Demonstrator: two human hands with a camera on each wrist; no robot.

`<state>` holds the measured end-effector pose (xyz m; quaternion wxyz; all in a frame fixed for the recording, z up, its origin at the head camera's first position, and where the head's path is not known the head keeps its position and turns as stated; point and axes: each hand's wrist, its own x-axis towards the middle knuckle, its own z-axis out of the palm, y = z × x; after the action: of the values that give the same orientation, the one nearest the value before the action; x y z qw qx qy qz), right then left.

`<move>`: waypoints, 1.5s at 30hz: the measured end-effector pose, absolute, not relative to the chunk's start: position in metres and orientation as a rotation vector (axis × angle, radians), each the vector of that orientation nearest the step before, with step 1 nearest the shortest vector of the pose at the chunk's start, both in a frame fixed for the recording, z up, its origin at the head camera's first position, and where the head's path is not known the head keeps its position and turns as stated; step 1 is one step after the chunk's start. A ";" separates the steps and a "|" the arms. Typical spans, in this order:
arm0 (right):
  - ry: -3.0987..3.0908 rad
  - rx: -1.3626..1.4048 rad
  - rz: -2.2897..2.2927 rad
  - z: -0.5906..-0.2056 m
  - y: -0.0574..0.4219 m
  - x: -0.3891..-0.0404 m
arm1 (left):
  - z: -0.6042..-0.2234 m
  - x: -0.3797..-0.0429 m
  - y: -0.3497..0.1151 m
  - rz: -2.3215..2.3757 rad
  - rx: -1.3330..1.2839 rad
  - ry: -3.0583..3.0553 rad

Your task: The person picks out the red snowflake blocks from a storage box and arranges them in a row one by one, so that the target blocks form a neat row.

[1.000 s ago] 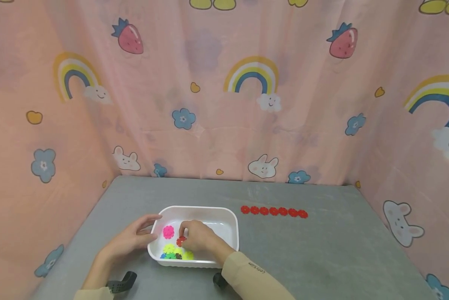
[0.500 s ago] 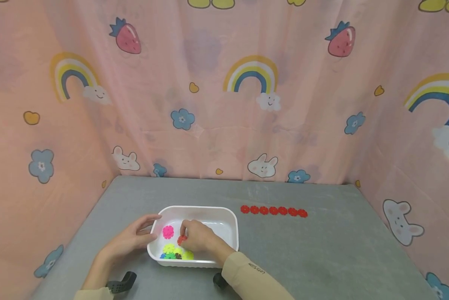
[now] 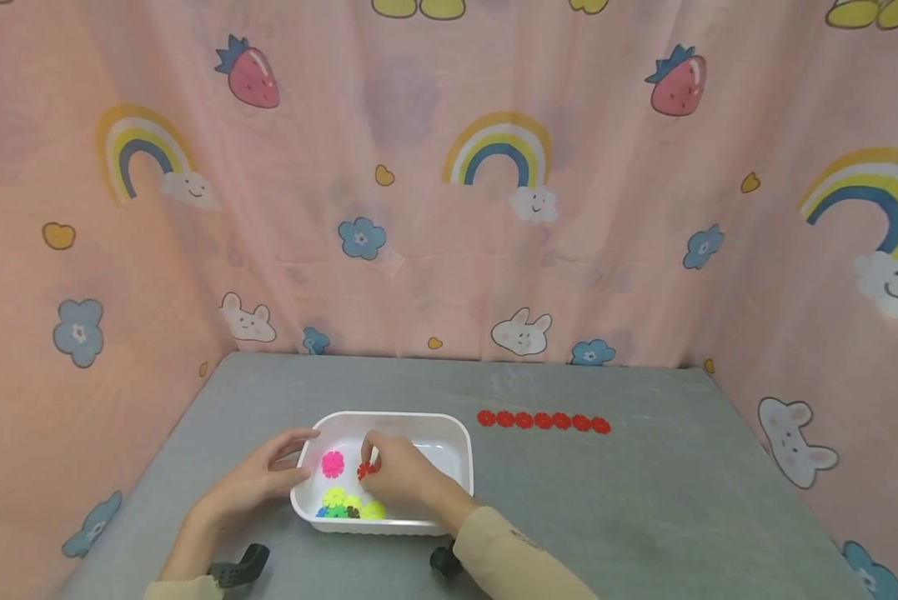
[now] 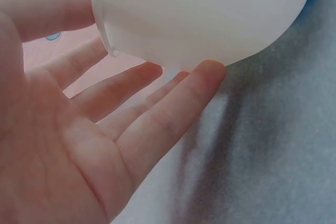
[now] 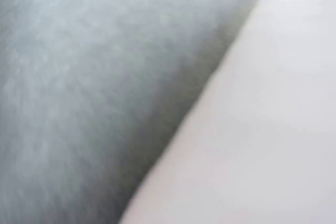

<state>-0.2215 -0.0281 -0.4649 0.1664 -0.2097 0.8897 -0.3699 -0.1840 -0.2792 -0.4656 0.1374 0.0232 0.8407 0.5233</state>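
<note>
My right hand (image 3: pixel 403 475) is over the inside of a white plastic tray (image 3: pixel 458 475) in the head view. Thumb and fingertips pinch a red flower-shaped plastic disc (image 3: pixel 363 472), partly covered by the fingers. Against the tray's left end rests my left hand (image 3: pixel 257 479), its fingers spread and fairly straight. Up close in the left wrist view, fingertips of this hand (image 4: pixel 105 124) touch the outer tray wall (image 4: pixel 199 19). A pink disc (image 3: pixel 333 464) lies in the tray's left part, and yellow discs (image 3: pixel 336 497) with green, blue and dark ones bunch near the front wall.
Several red discs (image 3: pixel 543 421) form a row on the grey table (image 3: pixel 644 492), right of the tray's far corner. A patterned pink curtain (image 3: pixel 403 275) encloses the back and sides. The right wrist view shows only grey tabletop and a blurred pale surface (image 5: pixel 252 129).
My right hand has risen slightly with the red disc between its fingers. The left hand stays at the tray's end. The head view has shifted a little.
</note>
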 end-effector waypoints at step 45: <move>2.505 -0.570 -1.525 -0.424 0.145 -0.232 | -0.465 -0.185 -0.281 1.508 0.047 2.428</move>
<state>-0.2321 0.1453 -0.4241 0.0771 -0.1901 0.8360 -0.5089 -0.1852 -0.2807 -0.4654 0.1410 0.0163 0.8410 0.5221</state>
